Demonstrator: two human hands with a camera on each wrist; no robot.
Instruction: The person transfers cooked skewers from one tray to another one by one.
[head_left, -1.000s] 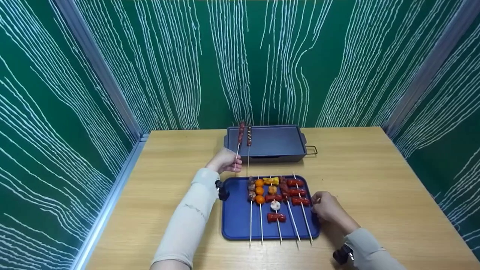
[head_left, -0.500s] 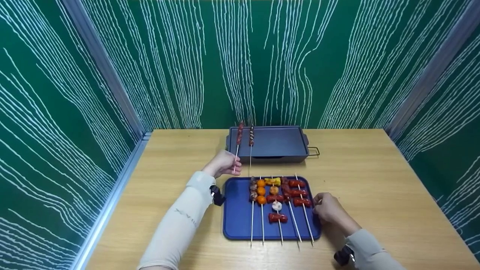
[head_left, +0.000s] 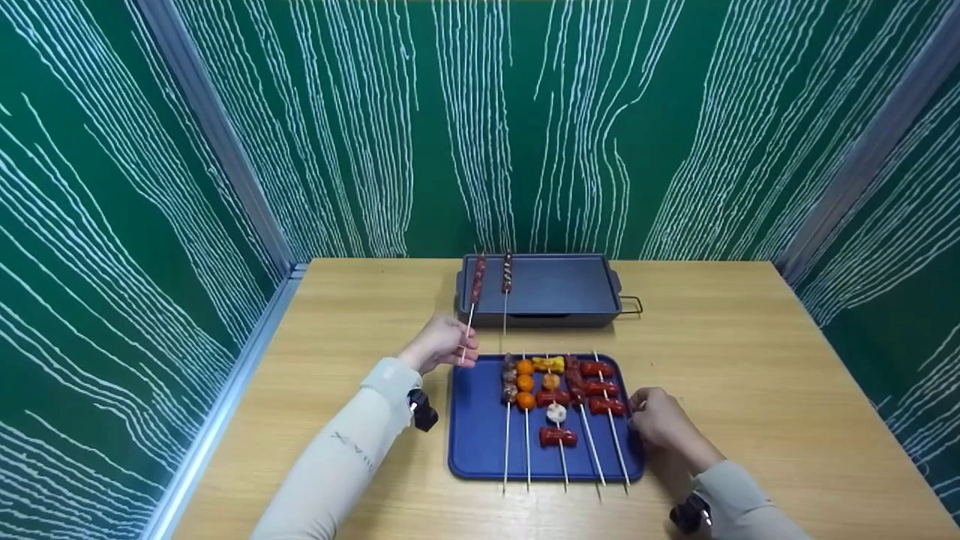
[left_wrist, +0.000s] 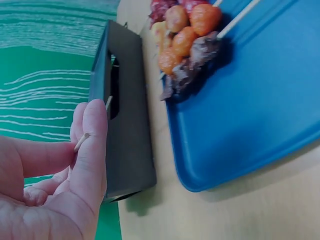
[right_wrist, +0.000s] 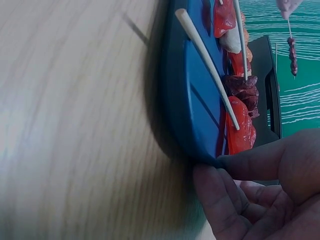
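My left hand [head_left: 441,341] pinches the bare stick of a dark red meat skewer [head_left: 478,280] between thumb and fingers; the stick's end [left_wrist: 82,141] pokes out in the left wrist view. The meat end is over the left side of a dark grill [head_left: 562,283], and the right wrist view shows this skewer [right_wrist: 293,56] raised. A second, darker skewer [head_left: 508,274] lies on the grill. My right hand [head_left: 657,417] grips the right rim of a blue tray [head_left: 474,439], thumb on top and fingers outside. The tray carries several skewers of sausages, orange balls and meat.
The grill stands at the back of the wooden table [head_left: 720,352], with a wire handle [head_left: 631,304] sticking out on its right. Stick ends overhang the tray's near edge. Green walls [head_left: 570,135] with white lines enclose the table's back and sides.
My left hand has drawn back toward me and slightly left, bringing the meat skewer with it. The right hand keeps its hold on the tray. The head view has shifted slightly.
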